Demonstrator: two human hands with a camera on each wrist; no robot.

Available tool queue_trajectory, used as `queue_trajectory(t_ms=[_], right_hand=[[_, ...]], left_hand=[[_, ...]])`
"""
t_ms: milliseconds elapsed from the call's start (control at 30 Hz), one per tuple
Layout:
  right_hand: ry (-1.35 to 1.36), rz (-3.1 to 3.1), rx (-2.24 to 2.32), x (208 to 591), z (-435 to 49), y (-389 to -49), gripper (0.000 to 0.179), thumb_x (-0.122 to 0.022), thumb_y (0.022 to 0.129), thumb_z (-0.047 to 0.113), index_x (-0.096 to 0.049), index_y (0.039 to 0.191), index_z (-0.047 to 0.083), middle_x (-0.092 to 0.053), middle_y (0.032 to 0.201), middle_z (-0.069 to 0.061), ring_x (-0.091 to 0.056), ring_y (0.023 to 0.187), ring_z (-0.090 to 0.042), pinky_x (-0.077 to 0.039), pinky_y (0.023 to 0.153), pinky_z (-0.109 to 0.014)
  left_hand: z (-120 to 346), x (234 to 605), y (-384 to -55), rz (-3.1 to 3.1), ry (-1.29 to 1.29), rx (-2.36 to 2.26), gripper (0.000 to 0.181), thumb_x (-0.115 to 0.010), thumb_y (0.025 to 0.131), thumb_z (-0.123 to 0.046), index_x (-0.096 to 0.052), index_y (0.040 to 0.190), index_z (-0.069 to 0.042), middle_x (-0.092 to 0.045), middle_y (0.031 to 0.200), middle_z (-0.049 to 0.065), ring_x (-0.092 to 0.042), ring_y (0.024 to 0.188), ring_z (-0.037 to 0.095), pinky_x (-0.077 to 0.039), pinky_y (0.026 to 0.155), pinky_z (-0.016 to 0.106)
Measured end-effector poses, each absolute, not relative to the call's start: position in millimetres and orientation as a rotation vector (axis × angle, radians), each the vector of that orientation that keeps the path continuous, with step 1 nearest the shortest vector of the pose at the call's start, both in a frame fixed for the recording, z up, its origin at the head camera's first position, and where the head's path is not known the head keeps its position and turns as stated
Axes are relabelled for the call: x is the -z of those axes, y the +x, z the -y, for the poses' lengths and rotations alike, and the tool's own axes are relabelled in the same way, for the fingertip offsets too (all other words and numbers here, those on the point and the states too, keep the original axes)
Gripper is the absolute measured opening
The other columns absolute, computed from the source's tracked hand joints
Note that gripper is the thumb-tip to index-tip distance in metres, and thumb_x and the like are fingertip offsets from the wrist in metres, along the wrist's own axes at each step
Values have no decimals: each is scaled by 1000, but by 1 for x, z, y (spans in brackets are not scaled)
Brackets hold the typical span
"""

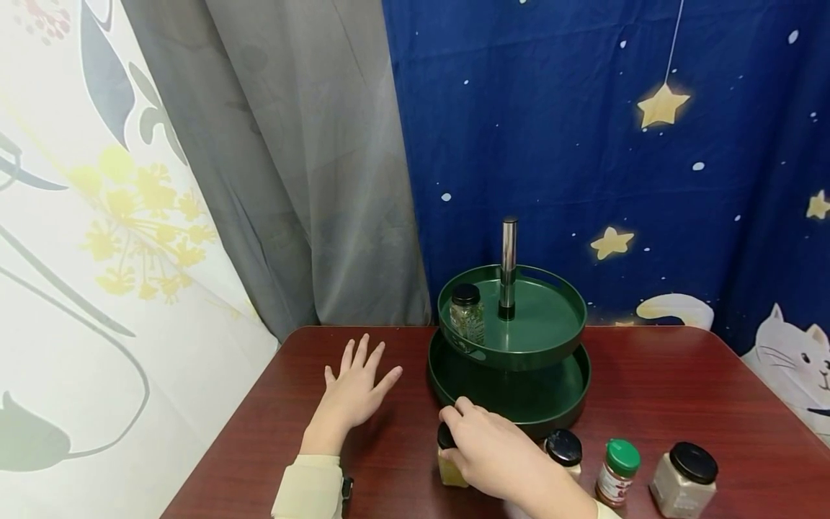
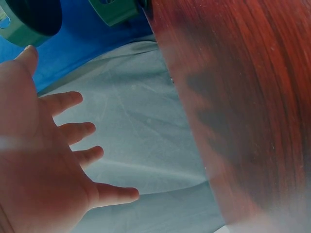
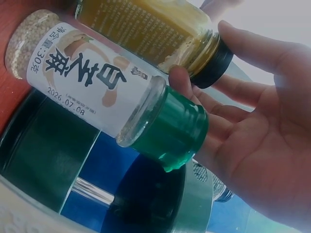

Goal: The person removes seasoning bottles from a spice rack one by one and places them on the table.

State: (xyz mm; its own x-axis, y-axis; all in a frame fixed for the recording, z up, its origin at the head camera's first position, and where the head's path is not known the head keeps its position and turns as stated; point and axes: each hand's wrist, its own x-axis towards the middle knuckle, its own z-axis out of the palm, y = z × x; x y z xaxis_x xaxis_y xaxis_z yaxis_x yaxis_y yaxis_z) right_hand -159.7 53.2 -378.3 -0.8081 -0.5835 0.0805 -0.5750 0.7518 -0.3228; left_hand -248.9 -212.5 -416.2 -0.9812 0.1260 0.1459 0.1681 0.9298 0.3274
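Note:
My right hand (image 1: 489,447) pinches the black lid of a square jar of yellow powder (image 3: 150,34), which stands at the table's front, before a green two-tier turntable rack (image 1: 545,331). In the right wrist view the thumb and fingers meet that lid from both sides. Close by it is a white sesame bottle (image 3: 87,80) with a green cap, mostly hidden by the right forearm in the head view. My left hand (image 1: 355,393) hovers palm down over the table, left of the rack, fingers spread and holding nothing.
A black-lidded jar of green herbs (image 1: 468,321) stands on the rack's upper tier, beside its metal post (image 1: 509,267). To the right of my right hand are a black-lidded jar (image 1: 563,448), a green-capped bottle (image 1: 616,476) and a pale-powder jar (image 1: 682,483). Curtains hang behind the table.

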Motion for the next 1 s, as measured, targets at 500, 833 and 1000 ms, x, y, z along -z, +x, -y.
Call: queue_trajectory(t_ms=[500, 833, 1000], right_hand=[[-1002, -2965, 502, 379, -55, -157, 33, -79, 98, 31, -70, 121, 10, -61, 98, 2, -59, 81, -9, -55, 72, -29], [-966, -2980, 491, 377, -56, -156, 36, -78, 97, 35, -70, 123, 11, -63, 102, 1, -62, 85, -11, -58, 76, -33], [-955, -2971, 521, 365, -56, -157, 43, -76, 99, 39, -69, 131, 12, -66, 115, 0, -65, 100, -15, -60, 85, -38]], left_hand=[[210, 417, -249, 2971, -225, 532, 82, -41, 105, -73, -34, 169, -22, -15, 181, 11, -5, 168, 40, -8, 120, 87], [208, 417, -251, 2972, -236, 543, 82, -41, 105, -73, -34, 169, -23, -14, 181, 11, -4, 168, 40, -7, 120, 87], [215, 416, -250, 2983, -229, 534, 83, -40, 105, -74, -31, 170, -23, -13, 181, 11, -4, 168, 41, -8, 119, 88]])
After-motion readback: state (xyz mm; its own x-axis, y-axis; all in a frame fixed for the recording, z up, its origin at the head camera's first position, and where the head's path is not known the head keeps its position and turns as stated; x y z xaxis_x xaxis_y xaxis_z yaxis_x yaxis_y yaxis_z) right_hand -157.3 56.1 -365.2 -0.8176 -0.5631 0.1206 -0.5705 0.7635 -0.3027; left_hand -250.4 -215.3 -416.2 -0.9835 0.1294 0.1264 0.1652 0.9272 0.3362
